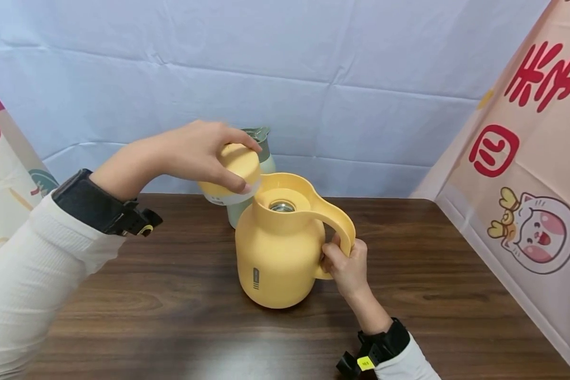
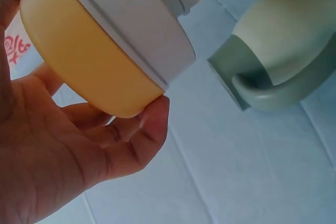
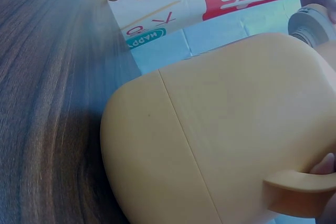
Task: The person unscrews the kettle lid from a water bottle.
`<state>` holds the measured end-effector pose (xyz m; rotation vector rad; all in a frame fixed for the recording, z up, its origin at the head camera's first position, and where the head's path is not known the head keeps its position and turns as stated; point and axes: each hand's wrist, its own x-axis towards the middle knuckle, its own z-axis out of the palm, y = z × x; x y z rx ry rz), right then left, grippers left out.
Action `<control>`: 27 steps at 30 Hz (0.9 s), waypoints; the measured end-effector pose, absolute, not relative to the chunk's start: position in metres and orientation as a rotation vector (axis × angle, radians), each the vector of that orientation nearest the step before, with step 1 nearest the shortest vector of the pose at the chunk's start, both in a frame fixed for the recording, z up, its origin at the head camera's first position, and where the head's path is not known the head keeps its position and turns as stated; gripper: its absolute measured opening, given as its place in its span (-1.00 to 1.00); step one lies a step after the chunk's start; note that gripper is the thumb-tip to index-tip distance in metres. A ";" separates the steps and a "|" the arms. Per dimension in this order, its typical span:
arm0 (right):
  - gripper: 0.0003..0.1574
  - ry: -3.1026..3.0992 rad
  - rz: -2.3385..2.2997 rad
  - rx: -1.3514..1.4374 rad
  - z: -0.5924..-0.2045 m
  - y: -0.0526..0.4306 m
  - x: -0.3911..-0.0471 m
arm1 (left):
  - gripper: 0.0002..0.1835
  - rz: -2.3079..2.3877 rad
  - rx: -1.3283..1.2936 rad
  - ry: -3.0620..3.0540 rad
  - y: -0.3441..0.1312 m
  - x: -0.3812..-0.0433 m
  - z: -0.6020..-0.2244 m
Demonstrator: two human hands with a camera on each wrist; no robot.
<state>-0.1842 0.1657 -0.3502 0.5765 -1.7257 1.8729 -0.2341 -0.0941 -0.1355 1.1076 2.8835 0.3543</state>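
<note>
A yellow thermos jug [image 1: 277, 253] stands upright on the table, its round mouth uncovered at the top. My right hand [image 1: 348, 265] grips the lower part of its handle [image 1: 340, 224]. In my left hand [image 1: 197, 153] is the jug's lid [image 1: 239, 163], yellow on top with a whitish lower part [image 2: 152, 19], held between thumb and fingers. The lid is tilted, above and to the left of the jug's mouth. Behind the lid stands a green jug [image 1: 262, 138], partly hidden; its spout and handle [image 2: 294, 95] show in the left wrist view.
The dark wooden table [image 1: 171, 295] ends at a pale blue cloth backdrop [image 1: 337, 105]. A printed pink banner [image 1: 532, 174] runs along the right side, and another printed sheet [image 1: 5, 174] hangs at the left.
</note>
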 end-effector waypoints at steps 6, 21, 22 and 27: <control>-0.60 -1.722 1.893 0.581 -0.350 0.165 -0.184 | -0.36 0.368 1.059 2.883 -0.105 -0.238 -0.146; -0.60 -1.719 1.898 0.573 -0.350 0.165 -0.183 | -0.30 0.358 1.005 2.850 -0.125 -0.246 -0.175; -0.60 -1.718 1.896 0.574 -0.350 0.165 -0.183 | -0.29 0.345 1.012 2.847 -0.126 -0.247 -0.178; -0.60 -1.715 1.892 0.576 -0.350 0.165 -0.183 | -0.24 0.310 0.993 2.825 -0.130 -0.251 -0.192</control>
